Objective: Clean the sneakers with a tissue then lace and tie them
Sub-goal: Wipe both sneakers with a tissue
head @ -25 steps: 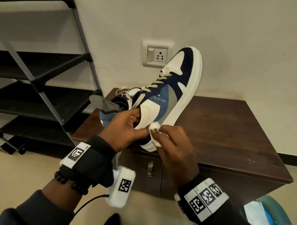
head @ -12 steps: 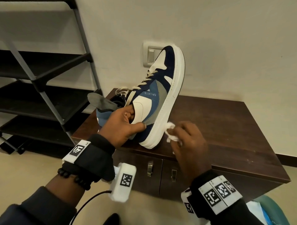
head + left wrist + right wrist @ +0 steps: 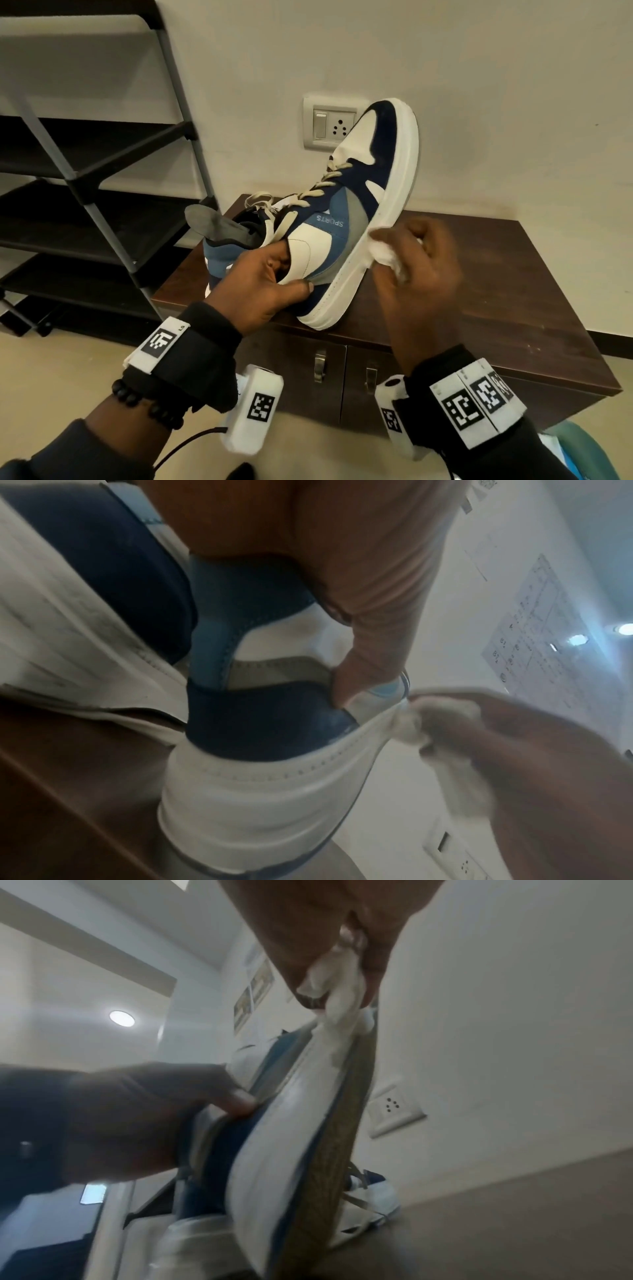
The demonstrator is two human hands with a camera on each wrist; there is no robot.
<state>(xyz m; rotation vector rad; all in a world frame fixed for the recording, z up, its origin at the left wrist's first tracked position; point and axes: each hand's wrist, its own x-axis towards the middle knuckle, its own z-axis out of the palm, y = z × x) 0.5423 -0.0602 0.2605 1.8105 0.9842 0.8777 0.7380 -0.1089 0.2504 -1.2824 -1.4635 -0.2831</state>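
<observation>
Head view: right hand [image 3: 423,274] fingers, clamping tissue [image 3: 385,251], returned to sneaker [image 3: 346,219] sole.

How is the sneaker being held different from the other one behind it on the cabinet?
The held sneaker stands tilted, toe up, gripped by the left hand and wiped with a tissue; the second sneaker lies flat on the cabinet, untouched, mostly hidden. Both show blue panels and pale laces.

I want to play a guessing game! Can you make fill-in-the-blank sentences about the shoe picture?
1. The right hand rubs the shoe's white sole with a ____.
2. The left hand holds the shoe near its ____.
3. The word printed on the shoe's side is ____.
4. The second shoe lies on the brown ____.

Missing words: tissue; heel; SPORTS; cabinet
</observation>
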